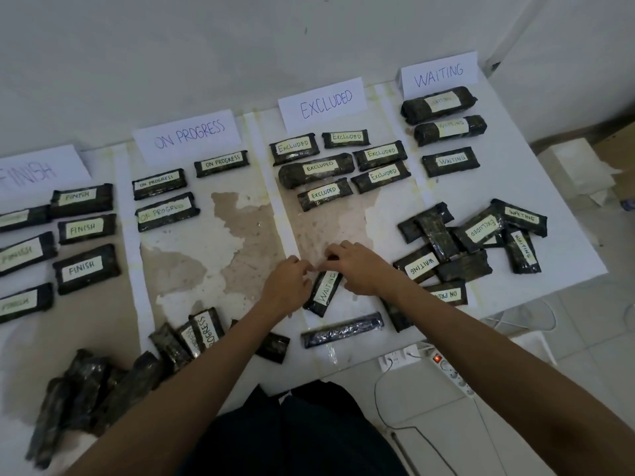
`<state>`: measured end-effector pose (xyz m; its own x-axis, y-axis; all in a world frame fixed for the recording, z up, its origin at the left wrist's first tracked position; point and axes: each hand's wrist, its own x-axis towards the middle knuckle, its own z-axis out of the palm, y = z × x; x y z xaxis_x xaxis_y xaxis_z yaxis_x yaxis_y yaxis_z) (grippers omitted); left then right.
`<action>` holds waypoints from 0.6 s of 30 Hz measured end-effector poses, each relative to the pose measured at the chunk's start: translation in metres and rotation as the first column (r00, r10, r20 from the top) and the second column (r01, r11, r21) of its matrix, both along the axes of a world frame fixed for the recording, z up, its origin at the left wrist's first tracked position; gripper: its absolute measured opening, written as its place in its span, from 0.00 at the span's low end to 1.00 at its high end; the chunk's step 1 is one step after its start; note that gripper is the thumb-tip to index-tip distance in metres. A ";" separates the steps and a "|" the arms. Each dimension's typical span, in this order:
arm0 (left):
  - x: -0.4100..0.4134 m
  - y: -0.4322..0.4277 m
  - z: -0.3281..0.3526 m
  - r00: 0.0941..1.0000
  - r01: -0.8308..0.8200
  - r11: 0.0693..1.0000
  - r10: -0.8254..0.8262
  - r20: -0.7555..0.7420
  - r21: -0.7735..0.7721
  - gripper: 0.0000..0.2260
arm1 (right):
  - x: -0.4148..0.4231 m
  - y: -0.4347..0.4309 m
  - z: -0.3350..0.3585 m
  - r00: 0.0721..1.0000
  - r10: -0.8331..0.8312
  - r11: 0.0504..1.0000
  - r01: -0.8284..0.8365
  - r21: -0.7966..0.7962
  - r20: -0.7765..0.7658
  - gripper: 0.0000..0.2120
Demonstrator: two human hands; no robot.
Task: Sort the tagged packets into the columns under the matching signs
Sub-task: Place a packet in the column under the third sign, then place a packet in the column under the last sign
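Two bare hands met over one dark wrapped packet tagged WAITING (324,292). The right hand (357,267) curled its fingers over the packet's far end. The left hand (287,283) pinched it at the upper left corner, so both hands were grasping it. The packet lay tilted on the table, low in the middle, at the near end of the column under the EXCLUDED sign (323,103).

Just nearer the person lay a packet with no tag showing (343,329). To the right sat a loose heap of unsorted packets (474,242), some tagged WAITING, one EXCLUDED, one ON PROGRESS. At the front left lay another heap (86,389).

Farther back, sorted packets lay in rows under four folded paper signs. From left to right these were the FINISH sign (41,170), the ON PROGRESS sign (187,135), EXCLUDED, and the WAITING sign (439,75).

The white table (563,235) was worn, with tan peeled patches (240,228) in the middle. This bare stretch lay between the hands and the sorted rows. The table stood against a white wall (206,46). Its right edge slanted toward a pale tiled floor. Its front edge met the person's dark-clothed lap (292,434). Below that edge, a white power strip (446,365) with a red light lay among cables.
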<state>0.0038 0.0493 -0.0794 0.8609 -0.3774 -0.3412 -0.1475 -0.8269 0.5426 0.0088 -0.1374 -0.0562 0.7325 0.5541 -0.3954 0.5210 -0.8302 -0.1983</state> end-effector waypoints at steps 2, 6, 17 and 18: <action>-0.011 0.000 0.000 0.997 -0.045 0.999 0.044 -0.066 -0.017 0.13 | -0.007 0.003 -0.002 0.997 0.032 0.999 -0.029 -0.040 0.063 0.22; -0.020 0.002 0.002 0.977 -0.139 0.990 0.132 -0.164 -0.031 0.14 | -0.011 0.001 -0.003 0.995 -0.009 0.997 0.017 -0.076 0.102 0.20; -0.007 0.013 0.028 0.701 -0.676 0.671 0.456 -0.549 -0.305 0.11 | -0.011 0.003 0.018 0.948 -0.306 0.950 0.297 0.095 0.092 0.24; -0.005 0.014 0.030 0.704 -0.673 0.671 0.451 -0.549 -0.313 0.12 | -0.010 0.005 0.019 0.950 -0.297 0.953 0.287 0.099 0.100 0.24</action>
